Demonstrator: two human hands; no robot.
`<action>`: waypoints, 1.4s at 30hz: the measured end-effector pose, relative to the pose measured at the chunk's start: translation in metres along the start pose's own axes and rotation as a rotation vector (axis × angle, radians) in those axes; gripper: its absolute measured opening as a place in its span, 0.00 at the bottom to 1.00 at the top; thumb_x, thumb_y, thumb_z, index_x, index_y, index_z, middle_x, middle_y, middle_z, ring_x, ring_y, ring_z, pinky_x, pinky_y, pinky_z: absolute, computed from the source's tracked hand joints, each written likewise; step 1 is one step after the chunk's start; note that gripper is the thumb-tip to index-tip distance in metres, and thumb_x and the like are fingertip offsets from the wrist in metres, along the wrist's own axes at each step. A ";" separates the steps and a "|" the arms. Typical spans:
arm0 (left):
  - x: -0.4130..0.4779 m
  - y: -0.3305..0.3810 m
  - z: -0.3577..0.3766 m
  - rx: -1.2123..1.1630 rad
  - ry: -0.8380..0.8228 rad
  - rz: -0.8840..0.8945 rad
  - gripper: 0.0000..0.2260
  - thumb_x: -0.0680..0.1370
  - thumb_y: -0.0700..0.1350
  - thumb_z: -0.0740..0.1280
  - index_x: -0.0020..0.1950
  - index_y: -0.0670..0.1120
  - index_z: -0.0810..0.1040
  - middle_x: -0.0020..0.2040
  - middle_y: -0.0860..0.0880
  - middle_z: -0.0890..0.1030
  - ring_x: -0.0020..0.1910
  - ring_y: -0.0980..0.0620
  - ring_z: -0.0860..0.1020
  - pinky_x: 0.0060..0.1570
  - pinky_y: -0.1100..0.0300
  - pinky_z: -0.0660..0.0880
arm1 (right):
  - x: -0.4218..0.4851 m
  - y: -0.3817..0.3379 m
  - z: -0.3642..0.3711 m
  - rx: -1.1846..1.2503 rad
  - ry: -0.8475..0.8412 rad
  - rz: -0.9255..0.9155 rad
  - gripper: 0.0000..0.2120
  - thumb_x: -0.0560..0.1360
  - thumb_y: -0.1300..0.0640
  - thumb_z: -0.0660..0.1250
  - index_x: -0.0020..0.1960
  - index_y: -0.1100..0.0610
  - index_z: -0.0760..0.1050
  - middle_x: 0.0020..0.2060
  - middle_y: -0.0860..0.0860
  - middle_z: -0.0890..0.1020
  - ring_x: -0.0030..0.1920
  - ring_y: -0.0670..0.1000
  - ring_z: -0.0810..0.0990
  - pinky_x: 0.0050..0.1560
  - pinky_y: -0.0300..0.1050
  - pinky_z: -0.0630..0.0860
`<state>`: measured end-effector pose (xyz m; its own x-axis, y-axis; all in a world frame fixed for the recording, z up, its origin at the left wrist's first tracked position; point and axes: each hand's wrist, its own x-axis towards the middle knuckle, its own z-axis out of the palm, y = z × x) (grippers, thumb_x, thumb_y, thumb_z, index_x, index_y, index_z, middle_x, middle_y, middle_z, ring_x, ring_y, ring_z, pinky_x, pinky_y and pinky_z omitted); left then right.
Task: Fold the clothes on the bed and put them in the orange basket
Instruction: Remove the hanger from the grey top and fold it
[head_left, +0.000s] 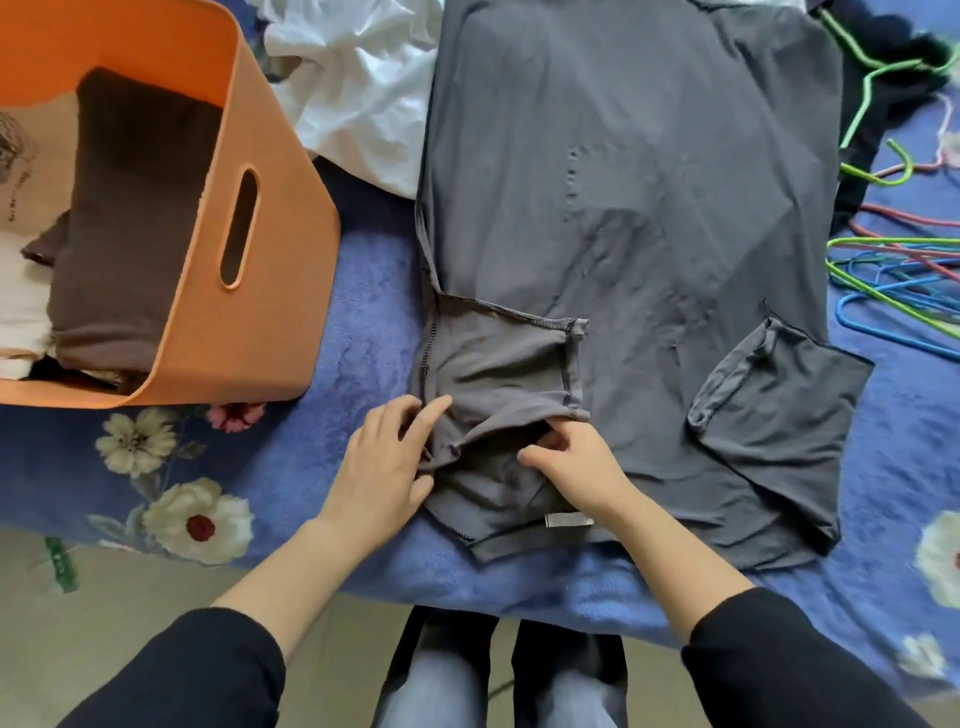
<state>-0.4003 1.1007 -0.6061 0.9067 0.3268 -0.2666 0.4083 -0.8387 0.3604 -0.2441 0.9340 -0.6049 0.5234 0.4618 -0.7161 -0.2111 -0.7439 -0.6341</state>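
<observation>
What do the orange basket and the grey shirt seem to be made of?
The orange basket looks like matte moulded plastic: smooth rigid walls, rounded corners, a cut-out handle slot. The grey shirt seems a thin, smooth knit, perhaps synthetic: it lies limp with a faint sheen and stitched hems; the fibre cannot be told.

Two black long sleeves in shot here, the left sleeve (182, 675) and the right sleeve (789, 670), plain soft fabric, each cuff ending partway along the forearm. Past the cuffs, the left hand (382, 467) and right hand (576, 467) are bare, wrists too. Down at the bottom, faded blue jeans (431, 686) on both legs, with a dark garment's edges (452, 631) hanging over the thighs.
</observation>
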 end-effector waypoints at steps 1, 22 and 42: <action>0.000 0.001 0.001 -0.081 -0.005 -0.071 0.37 0.66 0.39 0.73 0.73 0.51 0.63 0.56 0.47 0.71 0.53 0.43 0.71 0.50 0.47 0.76 | 0.000 -0.005 -0.002 0.219 0.005 0.062 0.09 0.69 0.50 0.72 0.42 0.56 0.77 0.35 0.52 0.78 0.36 0.50 0.74 0.36 0.41 0.70; -0.033 0.049 0.027 -1.524 0.245 -1.187 0.11 0.77 0.54 0.66 0.55 0.49 0.75 0.48 0.49 0.80 0.48 0.52 0.79 0.54 0.57 0.73 | -0.089 0.131 -0.083 0.386 1.005 0.696 0.25 0.71 0.41 0.69 0.50 0.63 0.72 0.44 0.55 0.75 0.45 0.56 0.72 0.53 0.52 0.72; -0.070 0.097 0.038 -1.166 0.365 -1.321 0.28 0.80 0.49 0.65 0.75 0.39 0.61 0.73 0.42 0.67 0.66 0.41 0.71 0.65 0.43 0.69 | -0.114 0.160 -0.125 0.843 0.963 0.586 0.20 0.76 0.63 0.65 0.67 0.64 0.69 0.66 0.60 0.73 0.61 0.60 0.75 0.64 0.56 0.72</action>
<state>-0.4280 0.9804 -0.5863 -0.1369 0.6610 -0.7378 0.5164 0.6832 0.5163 -0.2343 0.7025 -0.5881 0.4679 -0.5722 -0.6736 -0.8373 -0.0430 -0.5450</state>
